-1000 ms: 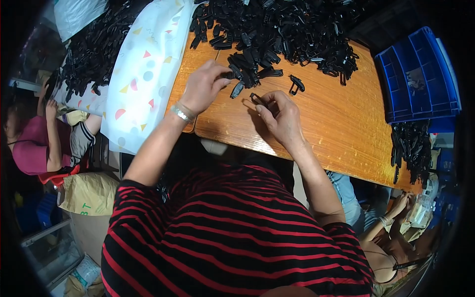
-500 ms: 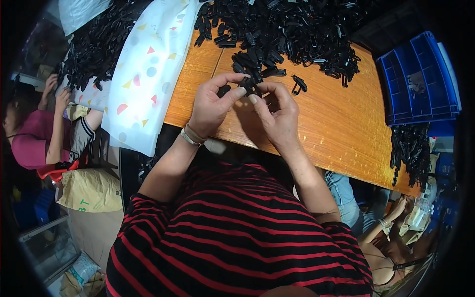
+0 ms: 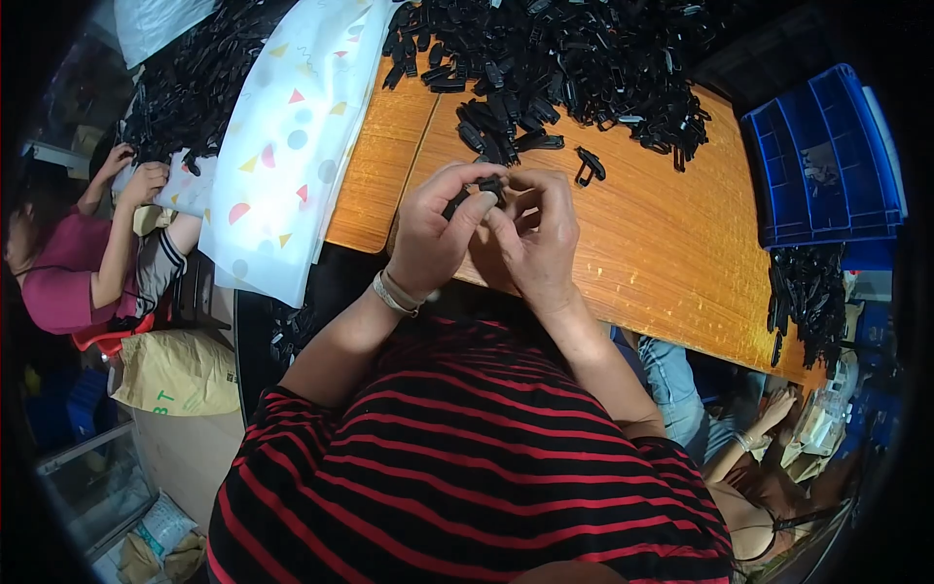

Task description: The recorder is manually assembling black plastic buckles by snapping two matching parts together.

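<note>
Near the front edge of the bench [image 3: 671,263], the left hand's fingers [image 3: 433,229] grip one black piece [image 3: 491,187]; the right hand [image 3: 540,234] curls against it, grip unclear. Bare wood opens rightward; one loose clip [image 3: 589,166] lies near one uncountable heap [image 3: 555,68].

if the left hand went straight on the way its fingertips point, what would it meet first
Most likely the right hand, curled just beyond the small black piece that the left hand holds, though depth there is unclear.
</note>
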Demonstrator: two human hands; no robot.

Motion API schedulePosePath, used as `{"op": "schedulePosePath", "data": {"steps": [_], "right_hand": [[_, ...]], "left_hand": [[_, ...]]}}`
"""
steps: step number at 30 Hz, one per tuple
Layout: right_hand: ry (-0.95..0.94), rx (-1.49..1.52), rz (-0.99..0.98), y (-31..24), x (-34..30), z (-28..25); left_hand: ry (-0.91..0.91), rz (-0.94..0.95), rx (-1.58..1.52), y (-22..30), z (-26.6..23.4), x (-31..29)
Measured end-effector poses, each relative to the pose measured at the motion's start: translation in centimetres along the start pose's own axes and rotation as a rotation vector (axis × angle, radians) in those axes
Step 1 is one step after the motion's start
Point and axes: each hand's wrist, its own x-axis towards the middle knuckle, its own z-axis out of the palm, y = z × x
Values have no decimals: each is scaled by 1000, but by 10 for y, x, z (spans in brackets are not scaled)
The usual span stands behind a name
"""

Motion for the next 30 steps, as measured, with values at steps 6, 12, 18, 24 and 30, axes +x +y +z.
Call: {"op": "schedulePosePath", "data": {"steps": [6,12,18,24,30], "right_hand": [[-253,11,16,-5,-13,4],[-308,205,240,-23,-29,29],[-645,163,295,-22,-29,36],[-427,-83,247,35,-12,-17],[-100,-683,252,71,40,-78]], "left_hand": [[-102,-268,-352,3,-6,-8],[-73,-476,-418,3,-27,-24],[-70,-702,-11,5,-88,-66],[-299,-580,1349,-29,-195,-161],[-651,-842,1064,14,-153,-125]]}}
